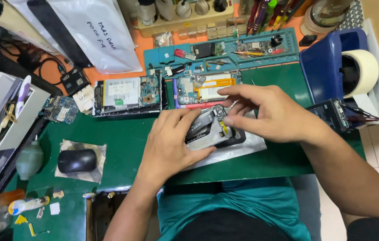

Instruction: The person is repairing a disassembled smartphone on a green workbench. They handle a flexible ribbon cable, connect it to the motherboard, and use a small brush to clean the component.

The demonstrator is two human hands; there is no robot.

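A green work mat (122, 143) covers the bench, and near the middle of its front edge a sheet of silvery foil (238, 149) lies flat. On that foil rests an opened phone (209, 129), its back off and its dark and silver insides showing. The left hand (169, 143) grips the phone's left side, fingers curled over its top and thumb along its lower edge. The right hand (267, 111) comes in from the right, its fingers narrowed together so the fingertips (228, 120) touch the phone's upper right part; whether they pinch anything small cannot be told. Along the mat's back edge lie two more opened phones, one with a grey battery (127, 94) and one with an orange strip (205, 88). At the right edge stands a blue tape dispenser (332, 62). Toward the left front corner a black mouse (77, 160) sits on a cloth.
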